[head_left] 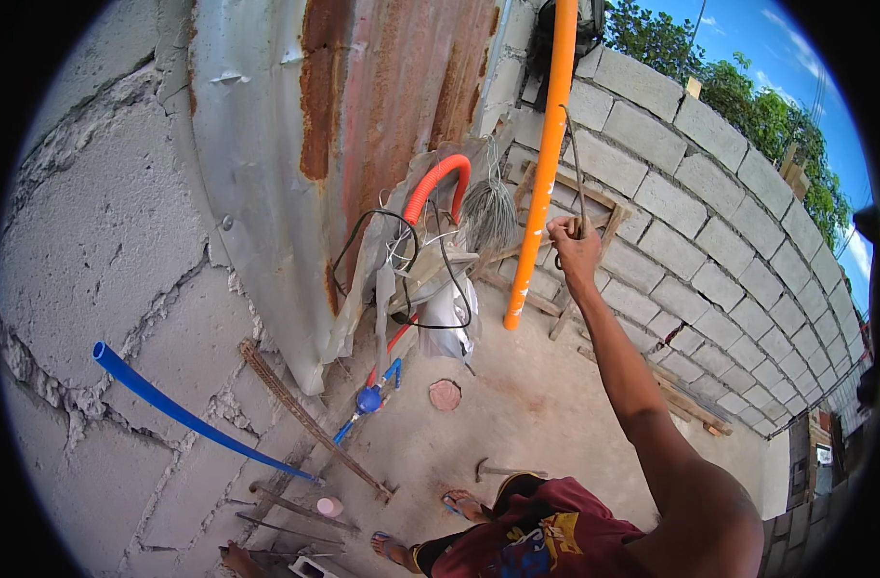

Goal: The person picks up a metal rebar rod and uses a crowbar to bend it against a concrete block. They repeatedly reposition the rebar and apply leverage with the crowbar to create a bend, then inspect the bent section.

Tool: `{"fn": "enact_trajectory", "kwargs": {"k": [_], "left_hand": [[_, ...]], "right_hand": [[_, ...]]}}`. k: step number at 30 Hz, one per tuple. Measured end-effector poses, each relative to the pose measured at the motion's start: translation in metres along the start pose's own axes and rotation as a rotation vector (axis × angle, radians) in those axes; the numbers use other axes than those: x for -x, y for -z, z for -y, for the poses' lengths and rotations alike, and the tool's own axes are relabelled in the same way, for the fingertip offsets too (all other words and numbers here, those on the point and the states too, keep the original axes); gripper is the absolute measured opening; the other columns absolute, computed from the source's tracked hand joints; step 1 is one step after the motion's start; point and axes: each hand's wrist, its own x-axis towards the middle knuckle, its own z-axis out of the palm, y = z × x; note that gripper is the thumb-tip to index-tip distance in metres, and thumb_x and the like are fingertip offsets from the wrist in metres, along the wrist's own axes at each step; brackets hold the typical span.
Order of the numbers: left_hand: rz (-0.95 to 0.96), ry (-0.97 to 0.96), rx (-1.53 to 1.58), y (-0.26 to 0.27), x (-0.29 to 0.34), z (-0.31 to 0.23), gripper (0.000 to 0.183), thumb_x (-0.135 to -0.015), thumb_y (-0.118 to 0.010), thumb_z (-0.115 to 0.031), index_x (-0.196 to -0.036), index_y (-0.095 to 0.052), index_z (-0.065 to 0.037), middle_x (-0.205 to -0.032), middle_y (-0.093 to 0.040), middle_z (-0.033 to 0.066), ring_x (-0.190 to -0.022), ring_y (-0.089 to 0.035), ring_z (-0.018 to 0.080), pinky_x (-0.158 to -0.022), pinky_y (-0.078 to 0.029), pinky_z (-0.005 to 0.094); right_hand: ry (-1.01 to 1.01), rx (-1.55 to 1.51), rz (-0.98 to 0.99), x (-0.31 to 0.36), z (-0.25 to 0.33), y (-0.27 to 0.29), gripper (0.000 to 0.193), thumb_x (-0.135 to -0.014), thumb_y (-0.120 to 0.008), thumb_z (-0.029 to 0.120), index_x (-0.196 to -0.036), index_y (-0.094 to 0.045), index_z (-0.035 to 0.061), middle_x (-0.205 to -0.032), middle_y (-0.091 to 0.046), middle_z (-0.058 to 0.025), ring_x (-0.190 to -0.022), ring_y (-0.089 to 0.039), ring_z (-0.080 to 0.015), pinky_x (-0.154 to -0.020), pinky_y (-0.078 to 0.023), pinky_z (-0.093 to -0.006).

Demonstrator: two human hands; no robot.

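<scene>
The concrete floor carries a hammer, a round reddish disc, wooden planks by the wall, and what may be a small pink cup.

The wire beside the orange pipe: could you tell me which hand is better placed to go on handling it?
The right hand. It is raised at the end of an outstretched arm, its grip closed around the thin wire next to the orange pipe. The left hand is not in view.

A crumpled white plastic bag hangs among the cables at the rusty sheet's foot; no labels, signs or screens show.
</scene>
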Motion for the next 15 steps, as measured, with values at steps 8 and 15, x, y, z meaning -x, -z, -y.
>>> {"fn": "enact_trajectory", "kwargs": {"k": [8,15], "left_hand": [[0.356,0.515,0.637,-0.058,0.282,0.037,0.040,-0.081,-0.059,-0.015,-0.115,-0.060,0.006,-0.082,-0.064,0.0115,-0.062,-0.059,0.0190,-0.052,-0.045,0.0317],[0.532,0.853,0.506,-0.075,0.538,-0.047,0.031,-0.084,-0.065,-0.023,-0.095,-0.062,0.006,-0.067,-0.062,0.0101,-0.057,-0.058,0.0180,-0.054,-0.045,0.0318]], "right_hand": [[0.068,0.185,0.016,-0.046,-0.010,-0.108,0.016,-0.076,-0.080,0.011,-0.079,-0.066,0.0026,-0.061,-0.051,0.0013,-0.058,-0.046,-0.0104,-0.055,-0.039,-0.0287],[-0.002,0.144,0.151,-0.084,-0.010,-0.102,0.019,-0.072,-0.071,0.015,-0.066,-0.060,0.0010,-0.058,-0.058,-0.0085,-0.056,-0.054,-0.0199,-0.058,-0.044,-0.0382]]}}
